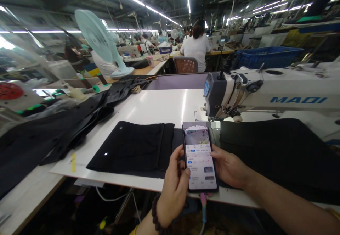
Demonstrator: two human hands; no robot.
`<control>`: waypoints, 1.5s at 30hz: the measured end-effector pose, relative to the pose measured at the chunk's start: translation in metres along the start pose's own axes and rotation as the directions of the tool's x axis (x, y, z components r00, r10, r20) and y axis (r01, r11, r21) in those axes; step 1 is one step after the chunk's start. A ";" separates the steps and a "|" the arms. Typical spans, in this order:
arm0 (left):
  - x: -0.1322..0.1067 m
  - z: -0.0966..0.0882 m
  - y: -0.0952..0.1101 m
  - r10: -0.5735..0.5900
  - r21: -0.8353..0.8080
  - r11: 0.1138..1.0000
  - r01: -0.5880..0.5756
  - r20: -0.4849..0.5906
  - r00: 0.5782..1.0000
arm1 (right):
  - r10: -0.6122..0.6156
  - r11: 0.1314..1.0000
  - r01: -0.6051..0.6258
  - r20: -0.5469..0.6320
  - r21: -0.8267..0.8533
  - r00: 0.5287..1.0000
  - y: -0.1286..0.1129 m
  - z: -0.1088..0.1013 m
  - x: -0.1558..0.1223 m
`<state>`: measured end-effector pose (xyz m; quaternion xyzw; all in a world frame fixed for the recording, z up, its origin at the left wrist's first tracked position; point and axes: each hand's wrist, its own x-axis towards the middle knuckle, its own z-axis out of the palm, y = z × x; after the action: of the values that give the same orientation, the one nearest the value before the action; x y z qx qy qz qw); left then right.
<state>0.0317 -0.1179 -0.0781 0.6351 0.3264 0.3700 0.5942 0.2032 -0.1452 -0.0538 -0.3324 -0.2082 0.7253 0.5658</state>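
Observation:
A smartphone [199, 158] with a lit screen is held upright between my two hands over the front edge of the sewing table. My left hand [175, 185] wraps its left side, thumb at the edge of the screen; a dark bead bracelet [156, 212] circles that wrist. The fingers of my right hand [231, 167] are closed on its right side. From its lower end hangs a plugged-in cable [203, 206]. Behind the phone, black fabric [138, 148] lies folded to the left and a larger black fabric piece [271, 153] lies to the right.
A white sewing machine [292, 89] stands at the right, its head just beyond the phone. More black fabric [79, 125] is heaped along the left, near a pale blue fan [99, 38]. Farther back are a seated person [196, 49] and a blue crate [268, 56].

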 end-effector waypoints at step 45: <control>0.001 0.004 0.004 0.119 0.112 0.986 -0.124 0.053 0.992 | 0.009 0.999 -0.009 -0.012 -0.046 1.000 -0.001 -0.004 0.000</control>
<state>0.0356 -0.1192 -0.0743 0.6955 0.2941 0.3712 0.5404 0.2068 -0.1452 -0.0552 -0.3504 -0.2199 0.7209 0.5560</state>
